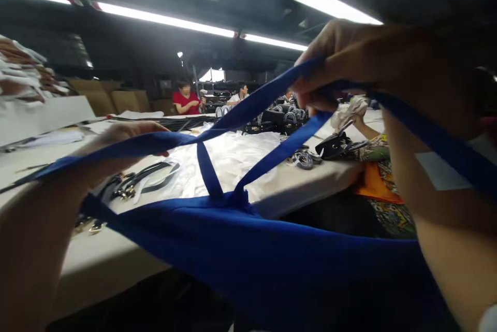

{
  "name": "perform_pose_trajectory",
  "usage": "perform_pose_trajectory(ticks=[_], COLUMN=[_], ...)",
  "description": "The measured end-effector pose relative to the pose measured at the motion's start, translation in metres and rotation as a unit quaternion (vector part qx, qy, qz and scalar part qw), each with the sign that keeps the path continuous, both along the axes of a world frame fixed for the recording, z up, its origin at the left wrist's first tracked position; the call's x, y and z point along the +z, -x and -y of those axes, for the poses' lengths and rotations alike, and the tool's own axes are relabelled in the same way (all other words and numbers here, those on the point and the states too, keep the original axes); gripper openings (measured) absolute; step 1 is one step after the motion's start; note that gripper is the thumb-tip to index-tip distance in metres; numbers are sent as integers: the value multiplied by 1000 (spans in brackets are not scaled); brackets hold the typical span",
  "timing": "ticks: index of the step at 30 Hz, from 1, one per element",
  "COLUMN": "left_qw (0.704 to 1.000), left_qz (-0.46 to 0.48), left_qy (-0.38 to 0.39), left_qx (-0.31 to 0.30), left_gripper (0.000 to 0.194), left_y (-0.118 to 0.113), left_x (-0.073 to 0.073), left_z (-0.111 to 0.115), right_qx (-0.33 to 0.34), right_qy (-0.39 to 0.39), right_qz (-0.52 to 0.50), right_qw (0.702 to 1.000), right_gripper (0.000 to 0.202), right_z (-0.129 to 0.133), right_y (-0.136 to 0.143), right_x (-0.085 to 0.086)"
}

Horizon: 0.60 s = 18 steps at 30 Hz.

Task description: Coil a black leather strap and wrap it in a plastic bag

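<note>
I count two hands of my own: my left hand (128, 138) and my right hand (349, 62), each with its grip closed on blue strap. There is one blue garment (272, 254) stretched between them. Three blue straps (264, 99) rise from it and meet at one knot (238, 198). On the surface (116, 254) lies one pile of white fabric (233, 158) and one bunch of black straps with gold clasps (132, 182). Overhead I count four lit tube lights (163, 20). Far across the room sit two people, one in a red shirt (186, 100) and one in a white shirt (237, 96). One co-worker's arm (363, 127) reaches in at right.
</note>
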<state>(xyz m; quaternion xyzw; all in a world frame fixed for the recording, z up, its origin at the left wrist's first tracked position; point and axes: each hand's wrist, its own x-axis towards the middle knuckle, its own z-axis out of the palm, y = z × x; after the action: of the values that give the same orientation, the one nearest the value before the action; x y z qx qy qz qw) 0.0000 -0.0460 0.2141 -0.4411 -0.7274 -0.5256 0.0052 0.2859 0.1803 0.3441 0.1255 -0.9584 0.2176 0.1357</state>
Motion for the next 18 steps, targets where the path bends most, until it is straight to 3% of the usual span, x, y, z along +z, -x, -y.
perform_pose_trajectory(ticks=[2, 3, 4, 6, 8, 11, 16, 18], left_qw=[984, 964, 942, 918, 927, 942, 920, 922], left_qz=[19, 38, 57, 85, 91, 84, 109, 86], left_qy=[165, 239, 295, 330, 300, 244, 125, 100], left_qx=[-65, -110, -152, -204, -206, -216, -355, -364], left_gripper=[37, 37, 37, 37, 37, 38, 54, 43], left_y=[15, 20, 23, 20, 6, -26, -78, -91], left_x=[-15, -25, -34, -50, -59, -56, -38, -38], left_z=[-3, -8, -13, -26, -38, -47, -49, -51], right_qx=[130, 182, 219, 242, 213, 182, 193, 196], right_qy=[116, 174, 235, 320, 353, 382, 408, 414], right_qz=[135, 152, 138, 79, 30, -14, -28, -21], right_qw=[975, 956, 937, 913, 911, 906, 892, 889], right_gripper=[30, 31, 35, 45, 47, 43, 46, 46], right_z=[2, 4, 8, 18, 26, 31, 29, 30], right_y=[9, 14, 18, 26, 34, 47, 69, 69], right_x=[-14, -21, -30, -46, -60, -74, -81, -83])
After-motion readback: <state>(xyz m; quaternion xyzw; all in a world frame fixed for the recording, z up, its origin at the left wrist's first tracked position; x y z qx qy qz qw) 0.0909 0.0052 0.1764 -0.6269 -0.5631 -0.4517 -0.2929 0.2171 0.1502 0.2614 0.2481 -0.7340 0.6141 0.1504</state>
